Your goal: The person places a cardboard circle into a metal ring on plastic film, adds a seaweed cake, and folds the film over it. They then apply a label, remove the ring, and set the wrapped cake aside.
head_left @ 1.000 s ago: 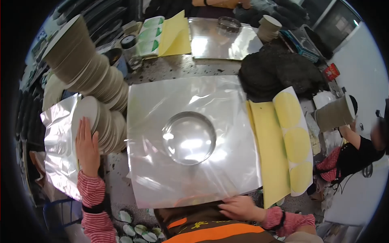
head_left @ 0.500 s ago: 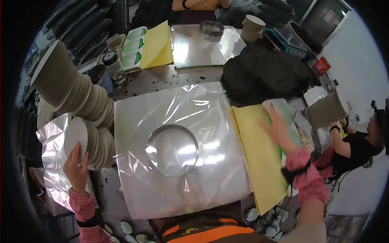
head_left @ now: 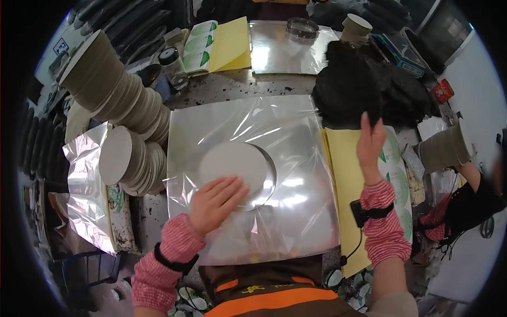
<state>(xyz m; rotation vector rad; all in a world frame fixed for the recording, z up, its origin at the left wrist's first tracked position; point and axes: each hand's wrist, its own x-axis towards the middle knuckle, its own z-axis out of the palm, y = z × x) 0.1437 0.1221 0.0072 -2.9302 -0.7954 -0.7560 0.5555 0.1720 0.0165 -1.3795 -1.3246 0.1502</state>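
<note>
My left hand [head_left: 217, 203] holds a pale round cardboard disc [head_left: 235, 165] by its near edge, fingers lying along the top and the thumb hidden. The disc covers most of a clear-looking metal ring [head_left: 272, 179], whose right rim shows. Under the ring lies a stack of shiny plastic film [head_left: 301, 227]. My right hand [head_left: 371, 145] pinches the lower edge of a black, ragged round sheet [head_left: 346, 87] that looks like dried seaweed. This sheet stands tilted against a pile of similar black sheets [head_left: 406, 92].
Stacked cardboard discs [head_left: 132, 105] lean along the left, beside silver film [head_left: 87, 195]. Yellow paper [head_left: 343, 195] and green-printed sheets [head_left: 396, 158] lie at right. A lidded jar [head_left: 173, 68] stands at the back left. Another person's arm [head_left: 467, 177] shows at right.
My left hand has brought a disc from the left stack over the ring. My right hand has moved up from the yellow paper to the black pile and lifted a sheet. The view has shifted.
</note>
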